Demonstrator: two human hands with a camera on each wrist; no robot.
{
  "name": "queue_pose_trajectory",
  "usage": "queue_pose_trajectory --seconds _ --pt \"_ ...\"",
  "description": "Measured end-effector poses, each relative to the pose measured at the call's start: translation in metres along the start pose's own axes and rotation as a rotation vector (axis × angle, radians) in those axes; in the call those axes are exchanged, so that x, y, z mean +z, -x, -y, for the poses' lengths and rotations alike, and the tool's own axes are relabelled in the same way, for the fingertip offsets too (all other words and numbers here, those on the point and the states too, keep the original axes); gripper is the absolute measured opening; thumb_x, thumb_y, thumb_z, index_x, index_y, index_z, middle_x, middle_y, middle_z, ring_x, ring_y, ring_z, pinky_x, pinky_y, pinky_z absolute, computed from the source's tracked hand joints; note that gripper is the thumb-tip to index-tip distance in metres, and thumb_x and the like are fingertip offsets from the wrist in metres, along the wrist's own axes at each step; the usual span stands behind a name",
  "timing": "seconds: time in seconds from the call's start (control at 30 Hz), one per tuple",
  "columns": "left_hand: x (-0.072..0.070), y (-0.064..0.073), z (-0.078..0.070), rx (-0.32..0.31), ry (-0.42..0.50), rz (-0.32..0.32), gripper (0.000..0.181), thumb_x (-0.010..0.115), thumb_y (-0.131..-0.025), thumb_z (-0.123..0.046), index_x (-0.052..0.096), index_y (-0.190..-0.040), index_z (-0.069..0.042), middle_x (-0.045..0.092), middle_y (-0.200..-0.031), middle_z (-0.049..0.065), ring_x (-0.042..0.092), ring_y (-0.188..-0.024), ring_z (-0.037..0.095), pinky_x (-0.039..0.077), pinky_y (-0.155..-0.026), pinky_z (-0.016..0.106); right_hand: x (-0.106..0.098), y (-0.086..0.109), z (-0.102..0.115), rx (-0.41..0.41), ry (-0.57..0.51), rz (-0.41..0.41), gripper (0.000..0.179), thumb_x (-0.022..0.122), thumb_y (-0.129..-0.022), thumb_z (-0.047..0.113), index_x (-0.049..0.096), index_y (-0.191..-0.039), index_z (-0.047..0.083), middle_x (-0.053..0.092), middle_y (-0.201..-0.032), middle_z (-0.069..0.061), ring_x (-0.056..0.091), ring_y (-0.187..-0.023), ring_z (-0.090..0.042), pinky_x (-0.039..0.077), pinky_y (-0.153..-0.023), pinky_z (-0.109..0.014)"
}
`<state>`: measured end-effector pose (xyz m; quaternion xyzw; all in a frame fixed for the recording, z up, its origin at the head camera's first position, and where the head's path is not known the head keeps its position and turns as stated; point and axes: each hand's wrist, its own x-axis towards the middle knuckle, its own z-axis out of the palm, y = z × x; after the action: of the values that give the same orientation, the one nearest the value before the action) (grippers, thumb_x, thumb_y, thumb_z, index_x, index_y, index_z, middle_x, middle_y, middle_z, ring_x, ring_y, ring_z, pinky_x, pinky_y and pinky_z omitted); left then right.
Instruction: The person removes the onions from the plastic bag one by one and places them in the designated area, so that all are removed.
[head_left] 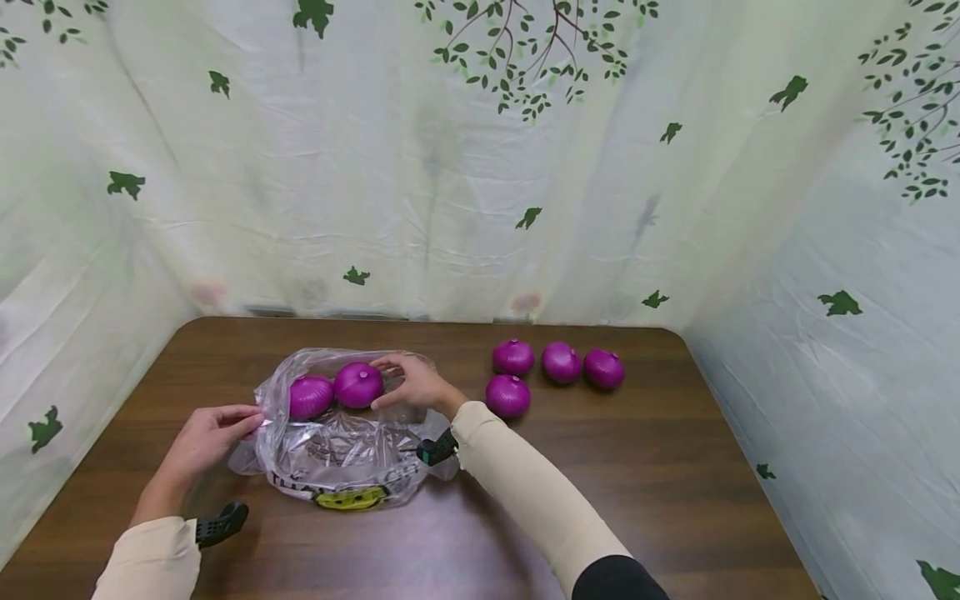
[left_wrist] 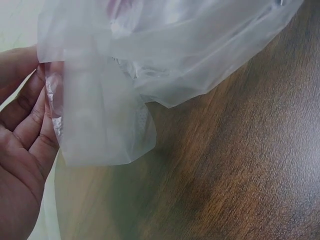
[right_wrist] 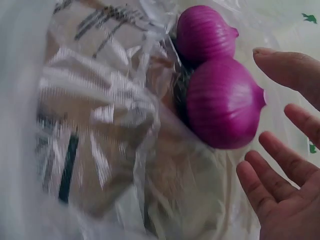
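Note:
A clear plastic bag (head_left: 341,450) with a yellow print lies on the table at centre left, its mouth spread wide. Two red onions sit inside it, the left onion (head_left: 311,397) touching the right onion (head_left: 358,385). My left hand (head_left: 213,437) pinches the bag's left rim between thumb and fingers; the left wrist view shows the hand (left_wrist: 25,120) with the thin film (left_wrist: 100,110) hanging from it. Inside the bag's opening, my right hand (head_left: 416,385) is beside the right onion. In the right wrist view its fingers (right_wrist: 280,175) are spread, slightly apart from the nearer onion (right_wrist: 222,105).
Several more red onions stand to the right of the bag, among them a front onion (head_left: 507,397) and a rightmost onion (head_left: 603,369). The brown wooden table (head_left: 637,475) borders a pale leaf-printed curtain (head_left: 480,208) at the back and sides.

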<state>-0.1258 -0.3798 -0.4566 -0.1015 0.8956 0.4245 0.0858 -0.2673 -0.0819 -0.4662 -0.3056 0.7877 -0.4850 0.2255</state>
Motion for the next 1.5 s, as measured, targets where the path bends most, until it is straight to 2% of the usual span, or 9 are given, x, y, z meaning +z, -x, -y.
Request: queue_pose_trajectory --seconds 0.1,0.27,0.43,0.67,0.83,0.93,1.13,1.33,1.5 --pt "0.000 -0.001 0.000 0.001 -0.001 0.001 0.059 0.054 -0.098 -0.041 0.054 -0.129 0.009 0.056 -0.123 0.029 0.056 -0.101 0.032 0.047 -0.083 0.044 0.006 -0.002 0.003 0.052 -0.034 -0.053 0.064 0.084 -0.074 0.012 0.057 -0.132 0.013 0.057 -0.131 -0.005 0.052 -0.121 -0.026 0.047 -0.089 -0.027" --pt "-0.001 -0.002 0.000 0.002 0.005 0.001 0.058 0.054 -0.098 -0.040 0.055 -0.128 0.009 0.057 -0.123 0.030 0.057 -0.101 0.033 0.047 -0.085 0.047 0.017 -0.008 0.006 0.111 -0.073 -0.127 0.065 0.085 -0.073 0.012 0.058 -0.131 0.015 0.058 -0.127 -0.002 0.052 -0.117 -0.022 0.046 -0.089 -0.028" --pt "-0.002 -0.003 -0.001 0.011 -0.009 -0.003 0.056 0.055 -0.098 -0.039 0.056 -0.127 0.009 0.059 -0.119 0.027 0.057 -0.098 0.028 0.048 -0.080 0.037 0.025 -0.014 0.003 0.122 -0.019 -0.164 0.070 0.087 -0.069 0.012 0.057 -0.132 0.014 0.060 -0.122 -0.002 0.055 -0.108 -0.015 0.046 -0.085 -0.026" --pt "0.000 -0.005 -0.002 0.028 -0.011 -0.009 0.057 0.055 -0.097 -0.040 0.057 -0.126 0.009 0.062 -0.116 0.025 0.059 -0.096 0.027 0.049 -0.080 0.037 0.033 -0.021 0.003 0.101 0.075 -0.147 0.081 0.087 -0.070 0.014 0.048 -0.141 0.012 0.053 -0.136 -0.004 0.051 -0.120 -0.017 0.042 -0.096 -0.026" --pt "0.001 -0.005 0.002 0.024 -0.004 -0.002 0.057 0.055 -0.097 -0.040 0.057 -0.127 0.009 0.060 -0.119 0.027 0.058 -0.098 0.027 0.048 -0.077 0.032 0.040 -0.027 0.001 0.091 0.165 -0.127 0.086 0.088 -0.068 0.014 0.045 -0.142 0.011 0.052 -0.137 -0.006 0.050 -0.122 -0.017 0.041 -0.097 -0.025" --pt "0.000 -0.005 0.004 0.015 0.006 -0.003 0.057 0.055 -0.097 -0.040 0.056 -0.127 0.009 0.059 -0.121 0.028 0.058 -0.099 0.029 0.048 -0.079 0.036 0.044 -0.029 0.001 0.089 0.206 -0.123 0.087 0.089 -0.067 0.014 0.045 -0.142 0.011 0.052 -0.135 -0.006 0.050 -0.121 -0.016 0.041 -0.096 -0.024" --pt "-0.002 -0.006 0.003 0.003 0.017 0.004 0.059 0.054 -0.097 -0.042 0.055 -0.128 0.009 0.058 -0.121 0.028 0.057 -0.101 0.032 0.047 -0.084 0.045 0.049 -0.029 0.002 0.137 0.227 -0.121 0.083 0.089 -0.066 0.015 0.048 -0.138 0.015 0.055 -0.130 -0.002 0.053 -0.115 -0.014 0.044 -0.093 -0.026" --pt "-0.003 -0.007 0.005 0.009 0.010 0.000 0.059 0.054 -0.097 -0.042 0.056 -0.128 0.008 0.058 -0.121 0.028 0.057 -0.101 0.031 0.046 -0.083 0.042 0.049 -0.029 0.004 0.152 0.251 -0.119 0.080 0.089 -0.066 0.014 0.050 -0.135 0.018 0.055 -0.130 -0.001 0.054 -0.114 -0.014 0.045 -0.090 -0.027" --pt "-0.003 -0.007 0.007 0.013 0.014 -0.003 0.058 0.055 -0.097 -0.041 0.056 -0.127 0.008 0.059 -0.119 0.027 0.057 -0.099 0.028 0.047 -0.078 0.033 0.048 -0.031 0.005 0.149 0.245 -0.104 0.081 0.090 -0.065 0.013 0.049 -0.136 0.017 0.055 -0.131 -0.001 0.055 -0.114 -0.015 0.045 -0.091 -0.026"
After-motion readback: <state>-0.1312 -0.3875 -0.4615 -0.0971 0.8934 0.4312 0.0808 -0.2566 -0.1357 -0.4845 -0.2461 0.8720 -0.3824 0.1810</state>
